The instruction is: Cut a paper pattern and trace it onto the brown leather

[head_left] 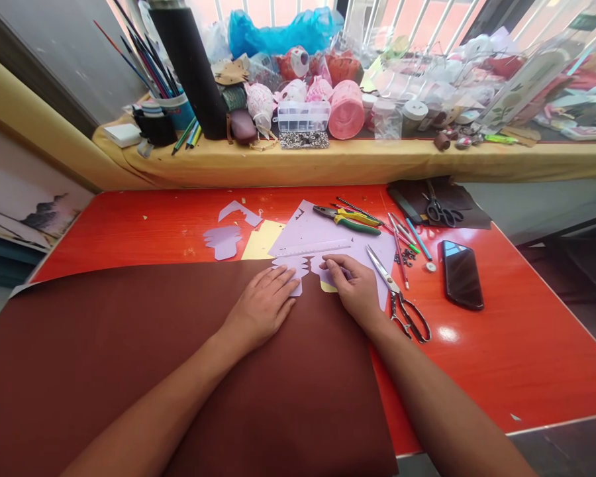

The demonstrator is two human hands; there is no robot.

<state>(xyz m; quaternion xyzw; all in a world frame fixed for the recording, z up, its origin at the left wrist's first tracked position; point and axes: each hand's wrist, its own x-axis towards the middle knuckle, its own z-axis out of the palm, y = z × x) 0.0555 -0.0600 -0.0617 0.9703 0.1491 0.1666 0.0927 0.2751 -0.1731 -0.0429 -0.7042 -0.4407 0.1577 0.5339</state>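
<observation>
My left hand (264,306) lies flat, fingers together, pressing a small lavender paper cutout (294,266) against the far edge of a large brown sheet (129,371). My right hand (353,285) rests beside it with the fingers curled; a thin dark tip shows at the fingertips, too small to identify. Under and behind the hands lie a lavender paper sheet (322,235), a clear ruler (318,248) and a yellow paper (263,240). Large scissors (400,298) lie just right of my right hand.
On the red table (501,344) are green-handled pliers (350,220), pens (402,235), a black phone (461,274), small black scissors (440,211) and another lavender cutout (223,240). A yellow-covered shelf (357,162) behind holds a black cylinder, brushes, boxes and jars.
</observation>
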